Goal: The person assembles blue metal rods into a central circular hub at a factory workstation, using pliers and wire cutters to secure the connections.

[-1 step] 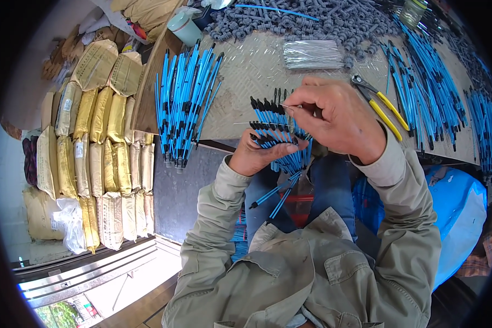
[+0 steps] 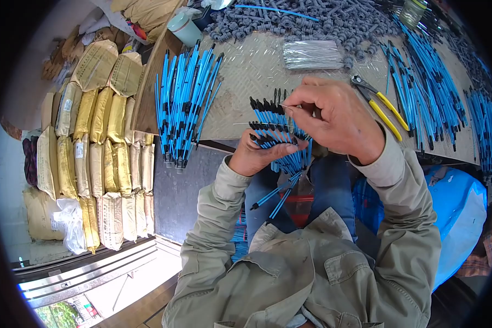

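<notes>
My left hand [image 2: 265, 156] is closed around a bundle of thin blue tubes [image 2: 287, 163] with black tips. The black ends stand in rows above the fingers, while several tubes hang down below, over my legs. Just above the bundle, my right hand [image 2: 333, 117] pinches a thin metal wire [image 2: 283, 105] between thumb and forefinger, close to the black tips. Another fine wire [image 2: 245, 123] sticks out to the left from among the tubes. The right palm hides part of the bundle's right side.
Cutting pliers [image 2: 381, 106] with yellow handles lie right of my hands. Behind are a stack of cut wires [image 2: 313, 55] and a heap of grey fittings [image 2: 290, 24]. More blue tubes lie at left [image 2: 185, 104] and right [image 2: 429, 90]. Stacked packages [image 2: 95, 117] stand far left.
</notes>
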`<state>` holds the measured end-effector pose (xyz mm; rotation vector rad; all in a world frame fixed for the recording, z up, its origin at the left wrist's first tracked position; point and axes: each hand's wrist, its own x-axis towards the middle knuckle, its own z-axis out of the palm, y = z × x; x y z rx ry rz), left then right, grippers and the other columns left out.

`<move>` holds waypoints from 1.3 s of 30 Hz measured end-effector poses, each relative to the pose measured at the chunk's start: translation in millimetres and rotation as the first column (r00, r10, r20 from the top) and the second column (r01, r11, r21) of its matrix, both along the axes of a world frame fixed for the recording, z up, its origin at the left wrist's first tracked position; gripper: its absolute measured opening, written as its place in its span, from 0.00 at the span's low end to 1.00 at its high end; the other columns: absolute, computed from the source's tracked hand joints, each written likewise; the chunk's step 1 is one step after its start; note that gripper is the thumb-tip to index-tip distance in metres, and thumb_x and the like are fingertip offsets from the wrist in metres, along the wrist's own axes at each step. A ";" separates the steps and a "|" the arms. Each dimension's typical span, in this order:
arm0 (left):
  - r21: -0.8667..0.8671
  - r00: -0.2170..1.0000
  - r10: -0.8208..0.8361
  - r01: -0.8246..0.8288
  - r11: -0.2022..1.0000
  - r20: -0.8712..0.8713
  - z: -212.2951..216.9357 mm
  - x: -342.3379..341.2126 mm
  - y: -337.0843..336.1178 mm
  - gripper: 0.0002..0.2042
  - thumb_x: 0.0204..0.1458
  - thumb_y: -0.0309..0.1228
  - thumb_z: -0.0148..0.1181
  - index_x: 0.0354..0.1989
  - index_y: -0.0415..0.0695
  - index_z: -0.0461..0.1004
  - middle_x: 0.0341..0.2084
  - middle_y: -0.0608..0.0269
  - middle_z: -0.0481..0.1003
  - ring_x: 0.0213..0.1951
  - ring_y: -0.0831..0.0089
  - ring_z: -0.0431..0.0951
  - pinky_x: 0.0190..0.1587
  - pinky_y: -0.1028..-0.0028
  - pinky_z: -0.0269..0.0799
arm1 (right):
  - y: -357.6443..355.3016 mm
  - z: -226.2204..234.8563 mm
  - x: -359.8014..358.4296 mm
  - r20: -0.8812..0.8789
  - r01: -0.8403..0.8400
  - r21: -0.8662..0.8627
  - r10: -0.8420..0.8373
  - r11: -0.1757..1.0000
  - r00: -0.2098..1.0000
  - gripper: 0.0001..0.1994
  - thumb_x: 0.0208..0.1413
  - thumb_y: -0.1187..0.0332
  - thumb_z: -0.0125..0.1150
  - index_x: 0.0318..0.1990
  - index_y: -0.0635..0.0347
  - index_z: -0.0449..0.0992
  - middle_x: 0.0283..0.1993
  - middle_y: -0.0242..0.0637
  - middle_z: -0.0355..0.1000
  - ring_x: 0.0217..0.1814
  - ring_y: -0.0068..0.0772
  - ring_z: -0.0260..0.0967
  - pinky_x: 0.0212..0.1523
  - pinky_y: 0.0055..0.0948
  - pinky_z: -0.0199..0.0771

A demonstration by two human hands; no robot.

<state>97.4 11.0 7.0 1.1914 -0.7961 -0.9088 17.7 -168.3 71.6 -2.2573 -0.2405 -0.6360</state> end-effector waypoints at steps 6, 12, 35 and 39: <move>0.009 1.000 -0.013 0.013 1.000 0.015 6.2 -1.4 -3.5 0.08 0.48 0.22 0.61 0.37 0.36 0.74 0.35 0.59 0.76 0.42 0.66 0.77 0.45 0.70 0.73 | -2.2 -1.3 -0.2 -0.016 -0.028 0.067 0.029 0.997 0.999 0.03 0.46 0.74 0.59 0.28 0.64 0.74 0.21 0.38 0.64 0.19 0.33 0.64 0.20 0.29 0.59; -0.005 1.000 0.002 -0.002 1.000 0.028 3.5 -2.4 -2.0 0.08 0.49 0.22 0.61 0.37 0.35 0.74 0.34 0.59 0.76 0.42 0.67 0.77 0.45 0.70 0.73 | -2.4 5.2 -0.2 -0.065 0.009 -0.062 -0.013 0.998 0.998 0.04 0.44 0.73 0.59 0.27 0.64 0.74 0.21 0.39 0.64 0.20 0.36 0.64 0.21 0.30 0.59; 0.012 1.000 0.021 -0.021 1.000 0.019 -1.2 -4.5 0.7 0.19 0.47 0.19 0.60 0.50 0.38 0.66 0.35 0.57 0.77 0.41 0.68 0.78 0.44 0.70 0.74 | 5.8 -21.5 6.5 0.054 -0.105 0.165 0.097 0.981 0.994 0.08 0.44 0.72 0.64 0.34 0.59 0.75 0.23 0.33 0.63 0.21 0.26 0.62 0.21 0.26 0.59; 0.051 0.992 0.024 -0.031 0.998 0.126 -1.3 -3.8 2.2 0.19 0.47 0.18 0.60 0.49 0.38 0.66 0.35 0.57 0.77 0.41 0.69 0.78 0.44 0.71 0.74 | 5.2 -18.9 4.5 0.057 -0.123 0.143 0.116 0.982 0.992 0.08 0.45 0.74 0.64 0.36 0.60 0.75 0.24 0.32 0.62 0.21 0.22 0.60 0.20 0.23 0.57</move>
